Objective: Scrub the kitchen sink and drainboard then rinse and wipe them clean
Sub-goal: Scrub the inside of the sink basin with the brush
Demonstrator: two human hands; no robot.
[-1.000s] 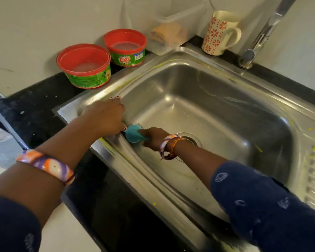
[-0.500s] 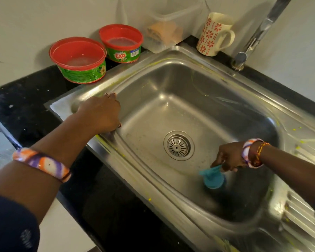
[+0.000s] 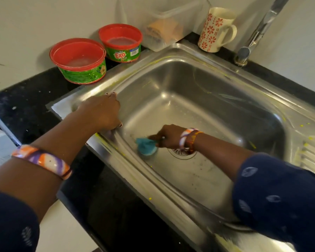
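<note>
The stainless steel sink (image 3: 204, 99) fills the middle of the view, with yellow smears on its rim and walls. My right hand (image 3: 168, 136) grips a blue scrubber (image 3: 145, 146) and presses it on the basin floor near the left wall, just left of the drain (image 3: 182, 153), which my wrist partly hides. My left hand (image 3: 101, 112) rests on the sink's left rim, fingers curled over the edge. The ribbed drainboard (image 3: 311, 157) lies at the right, flecked with yellow.
Two red-rimmed green Exo tubs (image 3: 78, 60) (image 3: 121, 43) stand on the black counter (image 3: 25, 106) behind the sink's left corner. A clear plastic container (image 3: 164, 28) and a floral mug (image 3: 215, 30) sit at the back. The tap (image 3: 253, 35) rises at the back right.
My right hand swept the scrubber from the left wall to the basin's right front, then back left beside the drain. My left hand stayed on the rim.
</note>
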